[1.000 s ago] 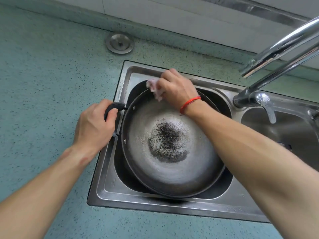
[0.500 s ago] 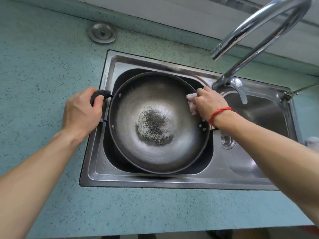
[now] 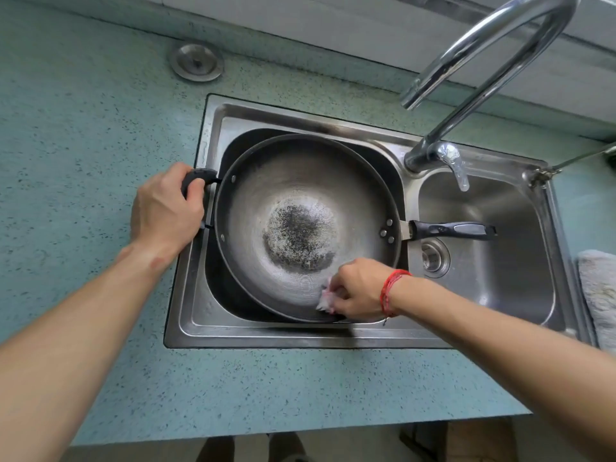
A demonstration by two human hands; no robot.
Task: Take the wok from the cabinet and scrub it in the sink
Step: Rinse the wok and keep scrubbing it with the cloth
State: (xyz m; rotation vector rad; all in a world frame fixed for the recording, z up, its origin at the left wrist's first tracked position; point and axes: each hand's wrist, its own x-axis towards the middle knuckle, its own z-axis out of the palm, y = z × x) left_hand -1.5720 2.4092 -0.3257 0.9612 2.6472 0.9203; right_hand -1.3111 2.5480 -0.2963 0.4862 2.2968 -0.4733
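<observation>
left hand (image 3: 165, 210) gripping black side handle (image 3: 196, 176) of wok (image 3: 300, 225) – wok sitting in left basin of sink (image 3: 213, 315), long handle (image 3: 453, 230) reaching over right basin – right hand (image 3: 358, 290) pinching pale scrubber (image 3: 325, 300), pressing near-side inner wall.

faucet (image 3: 416, 158): chrome, arched | counter (image 3: 83, 145): speckled teal | metal cap (image 3: 196, 61): on counter | grey cloth (image 3: 598, 295): right edge

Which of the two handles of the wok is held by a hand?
The short handle, gripped by the left hand. The long handle sticks out over the right basin, untouched.
</observation>
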